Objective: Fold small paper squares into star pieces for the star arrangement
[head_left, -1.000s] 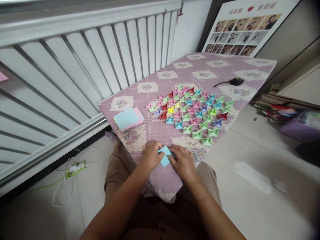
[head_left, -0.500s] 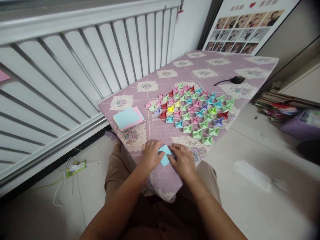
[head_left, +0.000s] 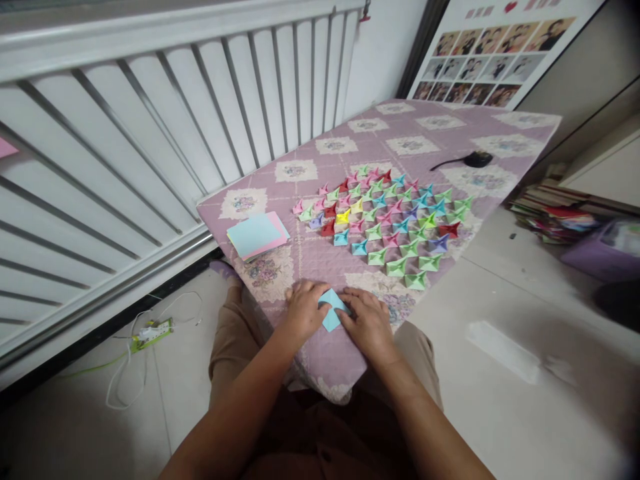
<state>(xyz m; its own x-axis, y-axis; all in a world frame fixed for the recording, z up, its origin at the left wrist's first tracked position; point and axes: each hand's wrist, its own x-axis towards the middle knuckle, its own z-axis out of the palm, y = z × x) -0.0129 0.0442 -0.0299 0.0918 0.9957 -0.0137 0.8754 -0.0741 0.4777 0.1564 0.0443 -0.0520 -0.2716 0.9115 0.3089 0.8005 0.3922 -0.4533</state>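
Observation:
A small light blue square of origami paper (head_left: pixel 332 321) lies on the table near its front corner, turned with one corner toward me. My left hand (head_left: pixel 306 308) has its thumb and fingers on the paper's left side. On the opposite side my right hand (head_left: pixel 369 320) presses with thumb and fingertips. Both thumbs rest close together near the paper's middle, hiding part of its folds. Beyond the hands stand rows of several folded paper pieces (head_left: pixel 373 231) in green, pink, blue, red, yellow and purple. A stack of coloured paper sheets (head_left: pixel 255 237), pale blue on top, lies to the left.
A purple floral cloth (head_left: pixel 320 263) covers the table. A black object with a cord (head_left: pixel 477 159) lies toward the back right. A white radiator (head_left: pixel 200 100) runs along the left side. A power strip (head_left: pixel 153 333) is on the floor; books (head_left: pixel 565 213) are piled at right.
The view has shifted very slightly. Both hands stay on the blue paper in nearly the same place, with the thumbs moved only a little.

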